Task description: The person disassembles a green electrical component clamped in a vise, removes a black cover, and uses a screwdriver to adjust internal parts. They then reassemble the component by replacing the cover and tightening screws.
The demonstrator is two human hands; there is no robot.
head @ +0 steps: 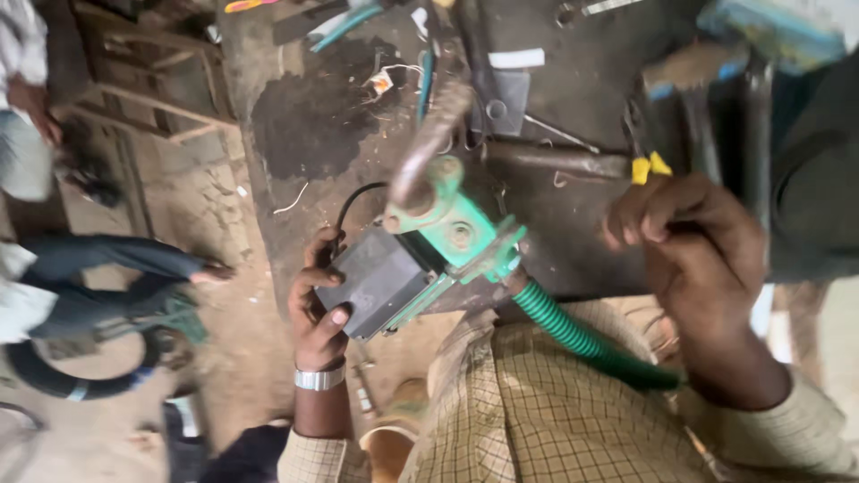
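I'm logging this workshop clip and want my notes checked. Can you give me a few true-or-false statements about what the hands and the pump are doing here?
1. The left hand grips the grey box on the green pump. True.
2. The right hand rests open and flat on the bench. False: it is closed around a dark handle.
3. A green ribbed hose leads off the pump. True.
4. The left wrist is bare. False: it wears a metal watch band.
5. The person wears a plain white shirt. False: the checked shirt is yellowish.
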